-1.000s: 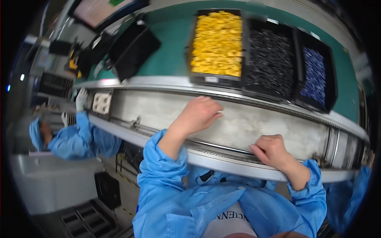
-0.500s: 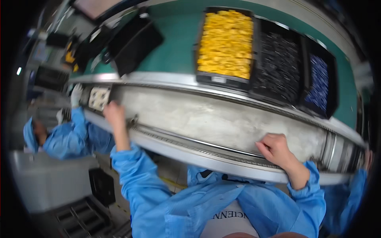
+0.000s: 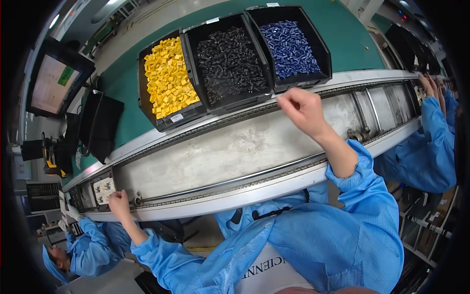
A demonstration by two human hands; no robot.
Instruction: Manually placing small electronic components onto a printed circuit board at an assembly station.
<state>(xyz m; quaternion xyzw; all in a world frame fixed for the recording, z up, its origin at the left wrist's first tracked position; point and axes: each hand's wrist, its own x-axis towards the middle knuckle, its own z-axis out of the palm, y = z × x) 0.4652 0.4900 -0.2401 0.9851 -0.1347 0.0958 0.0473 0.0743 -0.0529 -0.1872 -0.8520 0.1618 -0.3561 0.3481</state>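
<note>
My left hand (image 3: 119, 204) is closed at the near right corner of a dark tray holding a pale board (image 3: 104, 190) with small dark parts, at the conveyor's left end. Whether its fingers grip the tray or something small is hidden. Above the conveyor's far rail, in front of the bins, my right hand (image 3: 304, 111) is curled with fingers pressed together; what it holds, if anything, does not show. Nearest to it is a black bin of small blue cylindrical parts (image 3: 289, 49). Beside that stand bins of black parts (image 3: 227, 63) and yellow blocky parts (image 3: 169, 76).
A metal-railed conveyor (image 3: 235, 142) crosses in front of me, with a green bench (image 3: 338, 29) behind it. On the left are a monitor (image 3: 54, 81) and a black box-like object (image 3: 100, 125). Co-workers in blue work at the left (image 3: 93, 245) and right (image 3: 416, 147).
The view has turned, so the bins appear further left. My right hand has moved from the conveyor's near side up to its far rail by the bins. My left hand stays beside the board.
</note>
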